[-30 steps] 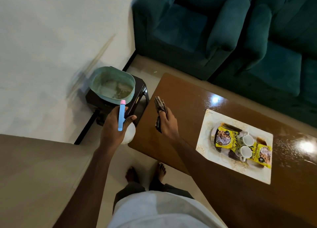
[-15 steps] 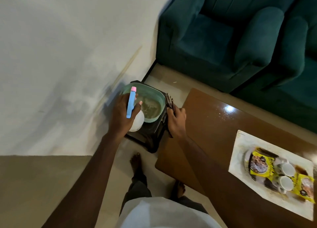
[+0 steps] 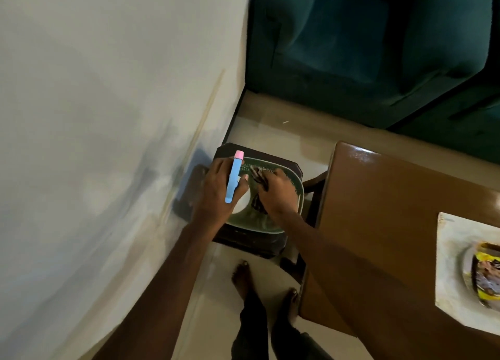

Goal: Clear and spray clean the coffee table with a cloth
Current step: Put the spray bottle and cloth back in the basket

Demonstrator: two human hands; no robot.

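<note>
My left hand (image 3: 215,190) grips a white spray bottle (image 3: 234,179) with a blue trigger and pink tip, held over the left side of a green basket (image 3: 297,193). My right hand (image 3: 280,193) holds a dark crumpled cloth (image 3: 258,177) inside that basket. The basket sits on a small dark stool (image 3: 244,242) beside the wall. The glossy brown coffee table (image 3: 392,202) lies to the right, its near-left corner bare.
A pale placemat (image 3: 450,248) with a plate and yellow snack packet (image 3: 487,273) lies at the table's right edge of view. A teal sofa (image 3: 365,48) stands behind. The white wall (image 3: 94,116) runs along the left. My bare feet (image 3: 243,277) stand on the tiled floor.
Both hands have moved left from the table to the basket on the stool. The cloth has gone from beside the basket's edge into it, and the view has swung left.
</note>
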